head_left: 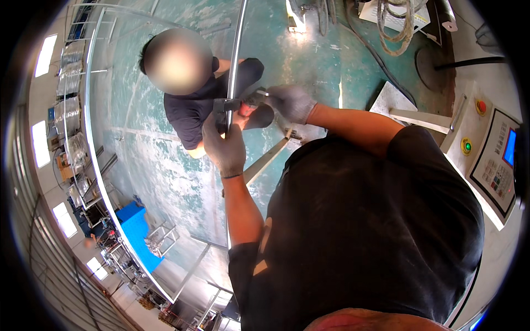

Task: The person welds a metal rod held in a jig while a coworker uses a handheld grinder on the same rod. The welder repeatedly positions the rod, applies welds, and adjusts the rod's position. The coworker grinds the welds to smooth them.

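Note:
Both my hands wear grey work gloves. My left hand (pixel 223 144) is closed around a long, shiny metal tube (pixel 237 49), just below a black block-like fitting (pixel 226 105) on it. To the right, my right hand (pixel 293 103) is closed in a pinch. A small dark piece with a bright tip (pixel 263 93) shows at its fingers, too small to name. Between my hands sits a red and black object (pixel 247 108), partly covered; its kind is unclear. A crouching co-worker (pixel 190 113) in dark clothes has a hand beside it.
At the right stands a machine panel (pixel 494 160) with a screen and red and green buttons. A white cabinet with coiled hoses (pixel 397 25) is at the far right. A long metal frame (pixel 91 110) curves along the left, near a blue sheet (pixel 135 231). A beam (pixel 268 160) lies below my hands.

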Demonstrator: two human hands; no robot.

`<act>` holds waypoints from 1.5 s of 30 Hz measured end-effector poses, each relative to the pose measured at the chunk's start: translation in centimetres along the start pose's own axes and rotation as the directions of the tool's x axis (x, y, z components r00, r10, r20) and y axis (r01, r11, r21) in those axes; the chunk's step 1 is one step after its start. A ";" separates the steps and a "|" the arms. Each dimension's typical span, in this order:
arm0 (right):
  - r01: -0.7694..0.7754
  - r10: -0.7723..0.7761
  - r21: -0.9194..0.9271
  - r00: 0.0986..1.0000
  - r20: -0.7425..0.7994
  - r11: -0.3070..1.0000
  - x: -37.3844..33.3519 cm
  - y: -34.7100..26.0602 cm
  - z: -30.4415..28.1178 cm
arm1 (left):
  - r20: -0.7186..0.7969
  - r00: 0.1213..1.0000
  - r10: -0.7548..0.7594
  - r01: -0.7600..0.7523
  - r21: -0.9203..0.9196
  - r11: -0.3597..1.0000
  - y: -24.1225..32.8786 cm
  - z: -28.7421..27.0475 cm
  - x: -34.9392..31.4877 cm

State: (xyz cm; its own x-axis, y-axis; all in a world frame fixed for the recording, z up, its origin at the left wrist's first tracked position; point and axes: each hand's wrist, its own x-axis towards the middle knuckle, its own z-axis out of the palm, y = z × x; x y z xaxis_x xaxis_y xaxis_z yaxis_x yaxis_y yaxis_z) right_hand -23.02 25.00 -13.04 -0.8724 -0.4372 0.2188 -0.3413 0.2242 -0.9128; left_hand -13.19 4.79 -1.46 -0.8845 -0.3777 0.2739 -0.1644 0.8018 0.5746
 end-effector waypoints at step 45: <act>-0.453 0.576 -0.515 0.811 0.100 0.727 -10.8 15.2 -7.7 | -0.377 0.870 -0.318 0.419 0.224 0.880 -6.9 -6.4 -12.5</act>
State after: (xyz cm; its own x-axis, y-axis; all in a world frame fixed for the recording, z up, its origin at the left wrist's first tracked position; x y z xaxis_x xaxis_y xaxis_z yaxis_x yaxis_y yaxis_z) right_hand -21.49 39.84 -26.65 -0.8696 -0.3122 -0.3826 -0.0334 0.8101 -0.5853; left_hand 1.77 1.04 -3.87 -0.5522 -0.7584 0.3463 -0.6133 0.6509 0.4474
